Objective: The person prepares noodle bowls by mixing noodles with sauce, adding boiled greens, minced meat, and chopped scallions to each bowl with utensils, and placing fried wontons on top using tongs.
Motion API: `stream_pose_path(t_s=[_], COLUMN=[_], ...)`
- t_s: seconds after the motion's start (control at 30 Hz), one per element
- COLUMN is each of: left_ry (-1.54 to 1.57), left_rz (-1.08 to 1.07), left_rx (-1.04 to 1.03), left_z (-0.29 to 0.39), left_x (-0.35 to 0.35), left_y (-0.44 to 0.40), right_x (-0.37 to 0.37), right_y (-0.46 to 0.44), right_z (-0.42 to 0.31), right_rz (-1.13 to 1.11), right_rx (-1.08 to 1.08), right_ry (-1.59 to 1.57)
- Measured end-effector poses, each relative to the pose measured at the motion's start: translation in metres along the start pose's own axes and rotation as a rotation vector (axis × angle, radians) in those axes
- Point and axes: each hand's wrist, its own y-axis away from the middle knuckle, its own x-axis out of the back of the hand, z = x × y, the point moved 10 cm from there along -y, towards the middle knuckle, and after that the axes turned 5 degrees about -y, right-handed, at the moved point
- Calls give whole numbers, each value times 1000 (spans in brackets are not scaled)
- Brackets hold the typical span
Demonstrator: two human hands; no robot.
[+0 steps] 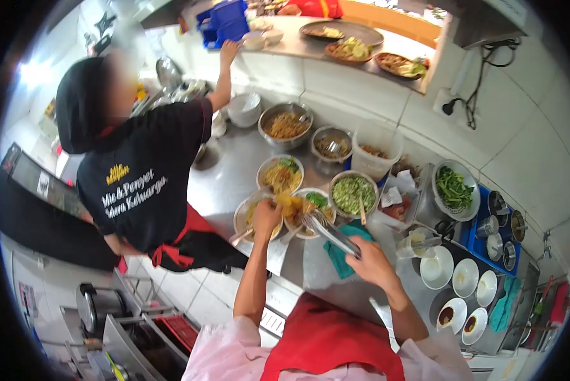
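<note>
My right hand (pixel 371 259) grips a pair of metal tongs (pixel 332 233), their tips at a yellow-orange piece of food (pixel 291 206). My left hand (pixel 266 216) is closed beside that food, over a bowl of noodles (pixel 244 219); what its fingers hold is hidden. Partly under the food and tongs sits a second bowl with noodles and greens (pixel 317 200). Just behind stands a third bowl of noodles with greens (pixel 280 174). To the right is a bowl of chopped green vegetables (pixel 353 193) with a spoon in it. A teal cloth (pixel 339 257) lies near the tongs.
A co-worker in a black shirt (pixel 145 171) stands at left, one hand reaching to the pass shelf (pixel 285 38). Along the wall are a steel bowl of noodles (pixel 286 127), a plastic tub (pixel 377 143) and a colander of greens (pixel 455 187). White bowls (pixel 436 267) stand at right.
</note>
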Motion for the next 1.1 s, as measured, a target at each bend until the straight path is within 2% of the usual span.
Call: stream_pose_path(t_s=[0.03, 0.1, 0.13, 0.17, 0.2, 0.23, 0.3, 0.37, 0.43, 0.5, 0.57, 0.6, 0.63, 0.67, 0.7, 0.73, 0.77, 0.83, 0.9, 0.97, 1.07, 1.1], left_ry=[-19, 106, 188, 265, 284, 313, 653, 658, 699, 606, 766, 642, 596, 521, 446, 384, 379, 297, 251, 407, 424, 402], left_rz=[24, 185, 142, 72, 35, -22, -511, -1266, -1590, -1716, -1830, -1897, -1926, -2033, -2136, -2159, -2195, -2292, -2350, -2336, -2401, -2421], left_rx=[-40, -149, -102, -65, -206, -357, -392, -235, -225, -248, -177, -349, -373, -387, -394, -491, -491, -526, -507, -356, -246, -177], left_z=[5, 6, 33, 70, 107, 137, 181, 233, 269, 295, 331, 355, 367, 376, 384, 393, 407, 432, 444, 469, 514, 526], left_x=[8, 20, 31, 46, 41, 25, -52, -103, -141, -168, -189, -184, -189, -204, -216, -227, -236, -238, -262, -280, -300, -310], left_y=[5, 20, 41, 72, 103, 138, 226, 354, 471, 574, 657, 706, 739, 792, 842, 882, 908, 980, 1041, 1099, 1183, 1205], right_x=[16, 22, 34, 21, 10, 19, 12, 33, 42, 47, 61, 74, 82, 97, 105, 111, 119, 131, 156, 182, 213, 225], right_y=[17, 57, 78, 112, 154, 183, 244, 307, 377, 460, 533, 582, 622, 674, 710, 755, 786, 842, 896, 941, 1012, 1041], right_z=[7, 51, 63, 87, 101, 118, 135, 134, 134, 150, 163, 175, 182, 186, 190, 198, 208, 224, 232, 250, 294, 307], right_rz=[70, -19, 41, -33, -83, 52, 20, 257, 438, 658, 774, 921, 1066, 1185, 1220, 1359, 1492, 1559, 1739, 1765, 1500, 1458], right_rx=[27, -218, -221, -429, -612, -614, -578, -491, -390, -355, -366, -372, -377, -448, -453, -488, -544, -578, -577, -608, -920, -932], right_ry=[-81, -426, -434, -747, -1083, -1126, -1050, -1072, -1175, -1181, -1070, -974, -890, -679, -671, -658, -629, -702, -528, -499, -304, -317])
